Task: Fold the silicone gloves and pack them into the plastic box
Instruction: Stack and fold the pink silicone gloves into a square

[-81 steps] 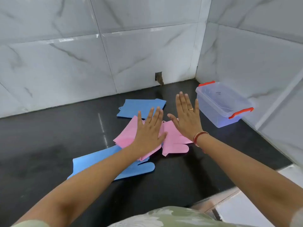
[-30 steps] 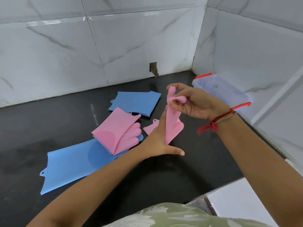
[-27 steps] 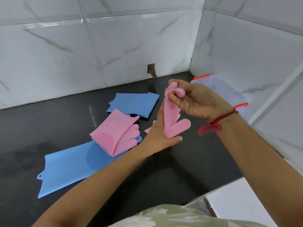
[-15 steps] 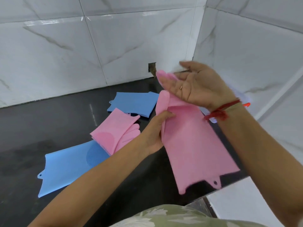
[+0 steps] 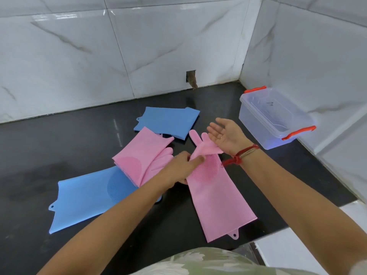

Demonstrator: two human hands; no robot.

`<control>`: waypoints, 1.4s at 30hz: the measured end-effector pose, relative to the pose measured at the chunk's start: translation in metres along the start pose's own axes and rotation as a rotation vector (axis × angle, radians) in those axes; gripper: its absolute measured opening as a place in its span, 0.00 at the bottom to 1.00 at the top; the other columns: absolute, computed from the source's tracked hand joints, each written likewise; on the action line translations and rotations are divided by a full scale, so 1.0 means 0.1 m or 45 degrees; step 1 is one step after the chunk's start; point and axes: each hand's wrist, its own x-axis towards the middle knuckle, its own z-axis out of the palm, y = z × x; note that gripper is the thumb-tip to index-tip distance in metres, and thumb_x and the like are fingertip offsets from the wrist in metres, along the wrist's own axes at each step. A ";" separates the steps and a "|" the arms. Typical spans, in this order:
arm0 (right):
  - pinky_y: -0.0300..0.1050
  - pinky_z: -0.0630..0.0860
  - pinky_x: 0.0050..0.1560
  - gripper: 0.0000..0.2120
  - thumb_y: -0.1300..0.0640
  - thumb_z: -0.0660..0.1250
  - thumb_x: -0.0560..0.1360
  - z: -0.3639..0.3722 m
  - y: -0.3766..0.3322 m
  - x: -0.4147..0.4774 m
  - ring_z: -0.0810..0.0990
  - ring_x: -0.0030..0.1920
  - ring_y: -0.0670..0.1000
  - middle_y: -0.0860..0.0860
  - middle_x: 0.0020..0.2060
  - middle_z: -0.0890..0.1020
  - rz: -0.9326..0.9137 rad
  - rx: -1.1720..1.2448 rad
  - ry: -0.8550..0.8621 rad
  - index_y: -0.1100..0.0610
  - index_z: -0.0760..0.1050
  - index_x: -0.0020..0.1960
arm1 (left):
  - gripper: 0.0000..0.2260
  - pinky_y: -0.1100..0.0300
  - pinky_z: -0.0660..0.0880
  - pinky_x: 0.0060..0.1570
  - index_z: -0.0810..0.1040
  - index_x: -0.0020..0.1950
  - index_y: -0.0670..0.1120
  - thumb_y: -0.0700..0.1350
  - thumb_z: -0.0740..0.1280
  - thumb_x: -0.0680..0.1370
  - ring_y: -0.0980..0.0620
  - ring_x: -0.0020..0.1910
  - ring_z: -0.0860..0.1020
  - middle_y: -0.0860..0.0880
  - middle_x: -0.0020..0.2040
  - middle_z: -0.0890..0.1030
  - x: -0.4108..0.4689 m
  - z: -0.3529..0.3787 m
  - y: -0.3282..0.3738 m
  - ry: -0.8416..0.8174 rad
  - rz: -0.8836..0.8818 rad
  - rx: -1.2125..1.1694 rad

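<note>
A long pink silicone glove (image 5: 216,199) lies stretched on the black counter (image 5: 59,147), cuff towards me, fingers pointing away. My left hand (image 5: 182,165) pinches its palm part near the bristles. My right hand (image 5: 224,133) hovers palm up over the glove's fingers, its own fingers straight. A second pink glove (image 5: 143,153) lies folded to the left, on top of a flat blue glove (image 5: 85,197). Another blue glove (image 5: 168,122) lies folded behind. The clear plastic box (image 5: 272,118) with orange handles stands open at the right.
White marble-tile walls close the counter at the back and right, meeting in a corner behind the box. A small hole (image 5: 191,78) sits in the back wall. The counter's front edge drops off at the lower right beside a white surface (image 5: 309,253).
The pink glove that both hands held up in the air now lies spread flat on the counter. My right hand has let go and opened; my left still holds it.
</note>
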 end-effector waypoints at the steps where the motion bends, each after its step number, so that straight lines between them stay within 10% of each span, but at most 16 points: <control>1: 0.49 0.71 0.63 0.18 0.60 0.59 0.79 0.00 -0.02 0.00 0.75 0.61 0.56 0.57 0.63 0.75 -0.054 0.032 0.033 0.61 0.68 0.67 | 0.23 0.55 0.79 0.43 0.71 0.59 0.46 0.63 0.61 0.75 0.50 0.43 0.79 0.49 0.48 0.78 -0.02 -0.06 -0.03 0.175 0.149 0.363; 6: 0.42 0.76 0.45 0.07 0.58 0.62 0.77 -0.01 0.00 0.04 0.77 0.40 0.48 0.51 0.37 0.77 -0.150 -0.005 0.180 0.56 0.77 0.52 | 0.22 0.59 0.66 0.31 0.73 0.55 0.48 0.65 0.58 0.75 0.52 0.36 0.75 0.51 0.40 0.77 -0.09 -0.39 -0.08 0.816 0.406 0.863; 11: 0.36 0.68 0.29 0.05 0.57 0.58 0.78 -0.07 0.23 0.13 0.68 0.34 0.45 0.50 0.36 0.72 -0.424 -0.453 0.287 0.53 0.72 0.49 | 0.28 0.54 0.71 0.49 0.71 0.61 0.48 0.67 0.61 0.71 0.48 0.54 0.74 0.49 0.57 0.76 -0.07 -0.30 -0.16 0.535 0.583 1.092; 21: 0.49 0.76 0.45 0.10 0.59 0.60 0.75 -0.45 0.25 0.36 0.77 0.48 0.56 0.56 0.48 0.76 -0.383 -1.477 0.174 0.61 0.74 0.53 | 0.32 0.56 0.70 0.43 0.53 0.75 0.44 0.53 0.62 0.77 0.46 0.52 0.72 0.41 0.57 0.74 0.28 0.43 0.03 0.434 0.599 1.003; 27: 0.45 0.70 0.38 0.12 0.51 0.60 0.76 -0.36 0.13 0.42 0.74 0.43 0.56 0.57 0.43 0.76 -0.210 -1.228 0.223 0.61 0.73 0.46 | 0.21 0.56 0.69 0.40 0.57 0.74 0.47 0.45 0.55 0.80 0.49 0.42 0.74 0.41 0.53 0.78 0.35 0.29 0.08 0.296 0.559 0.434; 33: 0.41 0.68 0.32 0.06 0.55 0.62 0.73 -0.34 -0.01 0.37 0.69 0.34 0.48 0.51 0.34 0.71 0.030 -1.054 0.197 0.55 0.70 0.38 | 0.16 0.56 0.74 0.49 0.69 0.64 0.50 0.41 0.54 0.78 0.50 0.55 0.73 0.48 0.63 0.72 0.36 0.17 0.01 0.031 0.047 -0.509; 42: 0.39 0.67 0.31 0.06 0.56 0.59 0.75 -0.41 -0.02 0.37 0.69 0.34 0.49 0.52 0.35 0.71 -0.007 -1.124 0.145 0.59 0.71 0.46 | 0.16 0.59 0.71 0.41 0.72 0.60 0.47 0.53 0.62 0.76 0.50 0.48 0.76 0.48 0.52 0.77 0.29 0.12 0.15 0.474 0.829 0.792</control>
